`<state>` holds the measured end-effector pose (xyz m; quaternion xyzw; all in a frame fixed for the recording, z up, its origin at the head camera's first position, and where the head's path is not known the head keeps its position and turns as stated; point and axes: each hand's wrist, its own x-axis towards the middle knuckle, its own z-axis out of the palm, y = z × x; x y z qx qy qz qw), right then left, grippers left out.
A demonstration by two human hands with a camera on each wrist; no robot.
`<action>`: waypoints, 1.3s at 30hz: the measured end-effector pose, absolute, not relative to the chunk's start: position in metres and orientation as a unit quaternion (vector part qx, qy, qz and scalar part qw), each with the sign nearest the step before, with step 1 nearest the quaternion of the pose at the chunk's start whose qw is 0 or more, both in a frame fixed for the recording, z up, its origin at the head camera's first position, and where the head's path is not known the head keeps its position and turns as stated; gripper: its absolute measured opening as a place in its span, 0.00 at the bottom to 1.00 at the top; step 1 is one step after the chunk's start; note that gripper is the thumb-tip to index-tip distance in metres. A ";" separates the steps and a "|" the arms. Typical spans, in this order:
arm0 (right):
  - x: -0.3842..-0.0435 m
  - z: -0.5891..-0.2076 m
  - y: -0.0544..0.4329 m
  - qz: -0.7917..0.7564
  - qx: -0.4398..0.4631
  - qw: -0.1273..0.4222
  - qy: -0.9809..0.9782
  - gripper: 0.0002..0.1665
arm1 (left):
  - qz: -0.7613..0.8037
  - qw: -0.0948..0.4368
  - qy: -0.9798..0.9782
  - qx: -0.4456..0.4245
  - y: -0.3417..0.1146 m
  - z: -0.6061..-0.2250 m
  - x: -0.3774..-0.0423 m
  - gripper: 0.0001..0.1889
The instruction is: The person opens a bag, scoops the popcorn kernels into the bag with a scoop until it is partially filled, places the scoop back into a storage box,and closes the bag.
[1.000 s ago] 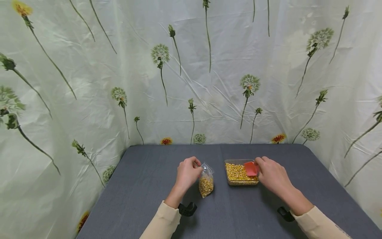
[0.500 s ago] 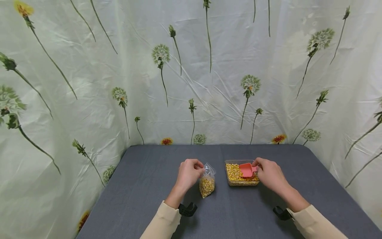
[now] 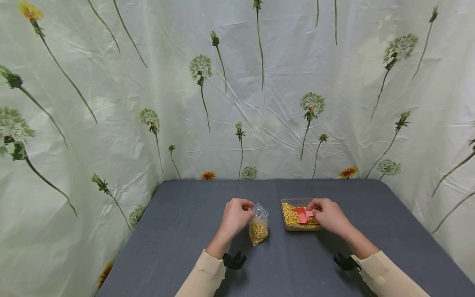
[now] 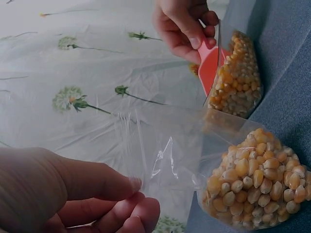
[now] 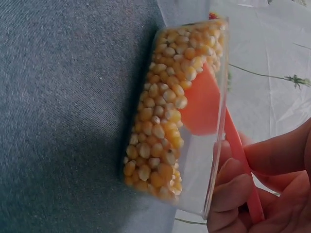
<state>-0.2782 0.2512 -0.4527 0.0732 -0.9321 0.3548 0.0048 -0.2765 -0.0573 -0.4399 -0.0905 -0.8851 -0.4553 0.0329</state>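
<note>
My left hand [image 3: 236, 215] pinches the top edge of a clear plastic bag [image 4: 167, 155] between thumb and fingers. Yellow corn kernels [image 4: 257, 182] fill the bag's lower part, which stands on the table. To the right, my right hand [image 3: 330, 215] grips the handle of a small pink scoop [image 3: 304, 215]. In the right wrist view the scoop's bowl [image 5: 201, 104] dips into the corn kernels [image 5: 155, 116] inside a clear rectangular container [image 5: 197, 199]. The container is well filled with kernels; the scoop's leading edge is sunk among them.
A dark grey cloth covers the table [image 3: 185, 243]. Behind and at the sides hangs a pale curtain [image 3: 174, 82] printed with dandelions. Each wrist wears a black camera mount, such as the left one [image 3: 234, 260].
My right hand has moved left and turned, bringing the scoop from tilted over the container's right side down into the kernels. The left hand and bag stay almost where they were.
</note>
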 end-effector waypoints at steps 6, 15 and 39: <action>-0.280 -0.455 0.249 0.353 0.060 0.008 -0.934 0.14 | -0.445 0.038 -0.892 -0.073 -0.056 -0.441 -0.278 0.09; -0.280 -0.457 0.241 0.367 0.024 0.041 -0.929 0.13 | -0.433 0.050 -0.898 -0.055 -0.059 -0.439 -0.274 0.04; -0.263 -0.458 0.267 0.527 -0.006 -0.029 -0.849 0.15 | -0.508 0.067 -0.859 -0.017 -0.053 -0.440 -0.276 0.07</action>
